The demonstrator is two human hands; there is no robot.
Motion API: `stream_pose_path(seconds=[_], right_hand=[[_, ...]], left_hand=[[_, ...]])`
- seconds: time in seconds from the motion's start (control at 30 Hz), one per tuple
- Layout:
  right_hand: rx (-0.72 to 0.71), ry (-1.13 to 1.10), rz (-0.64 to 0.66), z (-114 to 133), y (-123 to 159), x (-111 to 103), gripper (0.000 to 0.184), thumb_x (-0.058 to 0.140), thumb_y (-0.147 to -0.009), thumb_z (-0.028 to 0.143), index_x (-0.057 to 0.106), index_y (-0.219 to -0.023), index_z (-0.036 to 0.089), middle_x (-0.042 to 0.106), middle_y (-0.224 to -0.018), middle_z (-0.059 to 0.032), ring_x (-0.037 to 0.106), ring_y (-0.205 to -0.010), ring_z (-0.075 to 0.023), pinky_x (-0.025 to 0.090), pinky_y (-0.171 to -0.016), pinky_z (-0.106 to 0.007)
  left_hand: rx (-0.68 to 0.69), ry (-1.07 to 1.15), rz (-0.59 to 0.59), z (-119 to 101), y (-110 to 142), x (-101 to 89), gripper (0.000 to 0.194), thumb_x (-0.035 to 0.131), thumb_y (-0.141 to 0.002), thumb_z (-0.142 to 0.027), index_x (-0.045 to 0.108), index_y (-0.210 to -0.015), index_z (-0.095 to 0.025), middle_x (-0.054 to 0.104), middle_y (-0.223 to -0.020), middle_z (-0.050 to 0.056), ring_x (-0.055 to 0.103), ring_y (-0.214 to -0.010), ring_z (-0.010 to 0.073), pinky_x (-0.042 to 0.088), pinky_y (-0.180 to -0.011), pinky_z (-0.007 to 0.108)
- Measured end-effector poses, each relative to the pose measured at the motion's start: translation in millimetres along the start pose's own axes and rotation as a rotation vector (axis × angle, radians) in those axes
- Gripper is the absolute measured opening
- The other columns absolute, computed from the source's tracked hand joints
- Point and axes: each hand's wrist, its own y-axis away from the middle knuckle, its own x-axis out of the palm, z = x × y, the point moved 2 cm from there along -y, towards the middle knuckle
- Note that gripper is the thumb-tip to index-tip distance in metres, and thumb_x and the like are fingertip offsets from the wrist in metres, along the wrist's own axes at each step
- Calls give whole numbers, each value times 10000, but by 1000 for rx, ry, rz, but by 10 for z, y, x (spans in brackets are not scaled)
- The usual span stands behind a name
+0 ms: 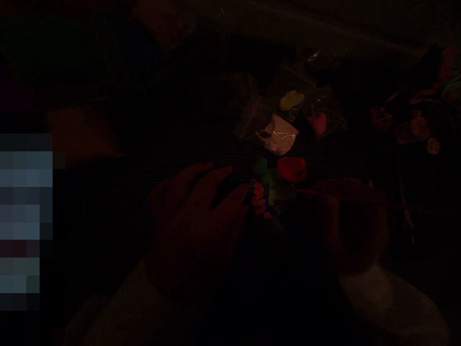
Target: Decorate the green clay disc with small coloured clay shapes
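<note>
The picture is very dark. Near the middle lies a small flat green piece with a dark blue strip and a row of pinkish-red bits along its left side; it looks like modelling clay. A darker green lump and a red lump sit at its upper edge. My left hand lies palm down with fingers apart, its index fingertip at the piece's left edge. From the right, my right hand is closed around a thin stick, whose tip is over the green piece.
Behind the piece are a whitish lump in clear plastic, a bag with a yellow lump and a bag with a pink lump. Mixed small items lie at the right. An orange-brown shape shows dimly at the left.
</note>
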Motion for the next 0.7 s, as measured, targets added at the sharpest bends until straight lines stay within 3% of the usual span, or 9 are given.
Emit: stream_pose_path(seconds=[0.2, 0.7], right_hand=[[-4, 10, -83, 27, 10, 46, 72, 473, -778, 158, 517, -813, 203, 596, -765, -21, 546, -687, -143, 404, -671, -343], [-50, 57, -44, 55, -22, 17, 106, 504, -742, 106, 521, -811, 185, 593, -777, 10, 531, -690, -121, 386, -717, -335]], left_hand=[[5, -7, -10, -3, -1, -2, 275, 518, -741, -272, 539, -1015, -280, 514, -1153, 25, 422, -1101, 273, 336, -866, 489], [11, 11, -16, 7, 2, 7, 279, 520, -741, -261, 538, -1018, -282, 520, -1146, 25, 423, -1102, 277, 341, -863, 493]])
